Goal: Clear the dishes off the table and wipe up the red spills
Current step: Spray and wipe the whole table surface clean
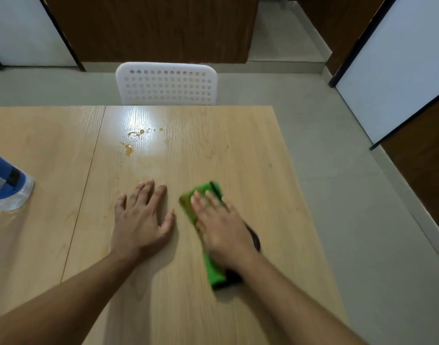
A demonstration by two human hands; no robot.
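— What's the biggest thing there?
— A light wood-grain worktop (213, 150), smooth and glossy, with a seam running down its left part and a glare patch near the far edge. Grey floor lies around it, with dark wood panels and white boards beyond.
— And behind it?
— A white plastic chair (166, 83), its rounded back full of round holes.
— Where's the mess?
— Reddish-brown spills (129, 145) sit as small blotches and specks by the glare, well apart from both hands.
— Anything else?
— A clear bottle (7, 183) with a blue label at the left edge.
— The hands?
— The left hand (141, 220) lies flat on the wood, fingers spread wide. The right hand (221, 227) presses a folded green cloth (213, 270), fingers straight, slightly blurred.
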